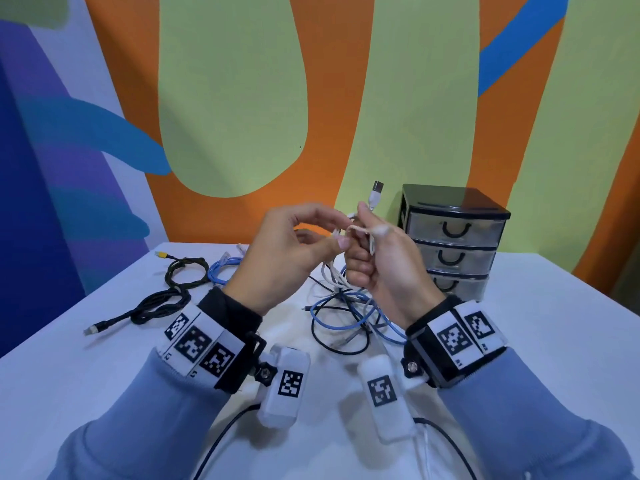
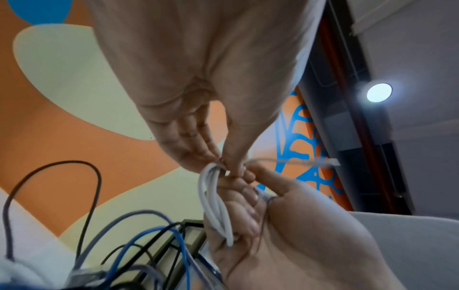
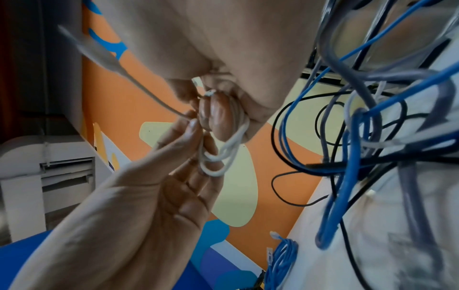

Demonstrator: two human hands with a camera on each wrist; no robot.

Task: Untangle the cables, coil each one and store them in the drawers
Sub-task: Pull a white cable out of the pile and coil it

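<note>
both hands up over the table [image 1: 540, 344]: right hand [image 1: 388, 261] wears white cable [image 2: 216, 204] loops round curled fingers, left hand [image 1: 277, 258] pinches it. tangle [image 1: 349, 317] mid-table, two coils near left edge, three drawers [image 1: 453, 244] far right.

Head downward; wrists close, hand-facing

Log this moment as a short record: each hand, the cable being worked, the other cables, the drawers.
left hand: raised over the table, pinching the white cable
right hand: raised, loops of the white cable wound round its fingers
white cable: partly coiled, plug end sticking up above the right hand
tangle: blue, black and grey cables heaped under the hands
black cable: lying apart at the left
blue cable: coiled, beside the black one
drawers: three, all closed, at the back right
table: white
</note>
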